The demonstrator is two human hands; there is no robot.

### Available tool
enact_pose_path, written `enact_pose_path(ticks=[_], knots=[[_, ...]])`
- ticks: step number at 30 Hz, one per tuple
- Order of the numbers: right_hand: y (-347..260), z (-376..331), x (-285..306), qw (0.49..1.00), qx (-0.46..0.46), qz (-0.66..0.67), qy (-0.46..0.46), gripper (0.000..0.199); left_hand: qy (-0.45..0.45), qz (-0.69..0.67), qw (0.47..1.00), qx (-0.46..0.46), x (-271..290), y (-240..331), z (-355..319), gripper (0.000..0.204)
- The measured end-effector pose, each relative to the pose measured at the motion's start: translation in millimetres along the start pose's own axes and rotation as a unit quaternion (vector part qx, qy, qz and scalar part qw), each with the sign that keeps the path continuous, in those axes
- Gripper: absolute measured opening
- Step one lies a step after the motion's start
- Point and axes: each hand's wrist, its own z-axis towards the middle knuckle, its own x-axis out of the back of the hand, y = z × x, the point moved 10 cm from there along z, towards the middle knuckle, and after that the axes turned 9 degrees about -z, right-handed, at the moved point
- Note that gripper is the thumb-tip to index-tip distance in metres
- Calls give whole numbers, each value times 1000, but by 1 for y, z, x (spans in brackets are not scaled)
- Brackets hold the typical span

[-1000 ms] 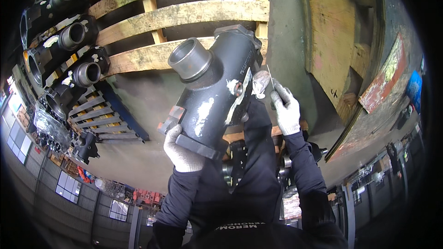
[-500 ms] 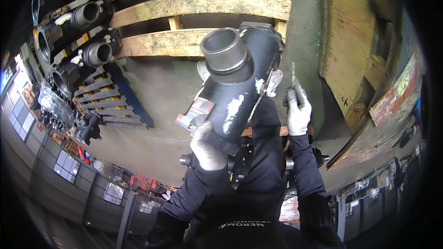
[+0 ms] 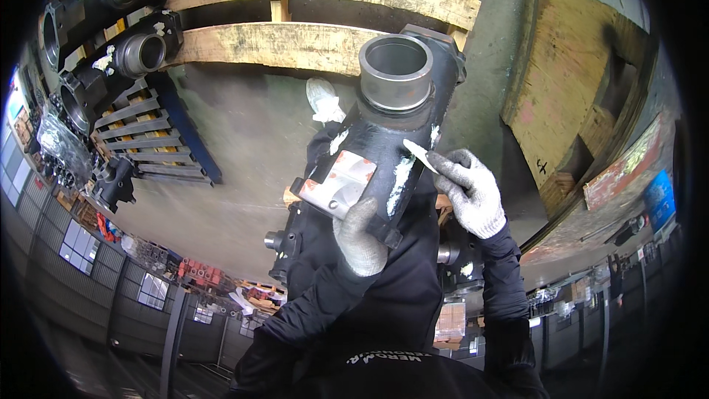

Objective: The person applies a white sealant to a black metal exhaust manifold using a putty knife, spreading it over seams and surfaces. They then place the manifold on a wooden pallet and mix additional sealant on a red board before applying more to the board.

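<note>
Casting upright, open bore up

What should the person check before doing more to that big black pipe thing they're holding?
1. Left hand grips the black cast pipe fitting from below: ok.
2. Right hand holds the small white scraper on the fitting's side: ok.
3. Both hands gloved: ok.
4. Round machined opening free of white residue: cannot tell.
5. White patches remain on the body: not ok.
6. Wooden pallet behind has a free spot: cannot tell.
</note>
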Motion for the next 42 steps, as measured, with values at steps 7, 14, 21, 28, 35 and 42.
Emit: enact_pose_path(ticks=[7, 14, 21, 28, 35, 42], knots=[[-15, 2, -8, 995, 39, -78, -37, 44, -11, 51, 998, -23, 8, 7, -1, 68], [-5, -24, -32, 994, 62, -89, -13, 46, -2, 98, 995, -14, 19, 1, -9, 64], [13, -52, -21, 998, 53, -28, 28, 48, -30, 71, 997, -4, 14, -1, -6, 63], [14, -31, -22, 996, 26, -22, 85, 44, 13, 130, 991, -17, 7, 7, -3, 52], [-2, -40, -35, 996, 52, -31, 62, 51, 20, 183, 983, -10, -2, 11, -8, 32], [-12, -57, -13, 993, 83, 9, 87, 43, -21, 142, 990, -12, -21, 10, -8, 42]])
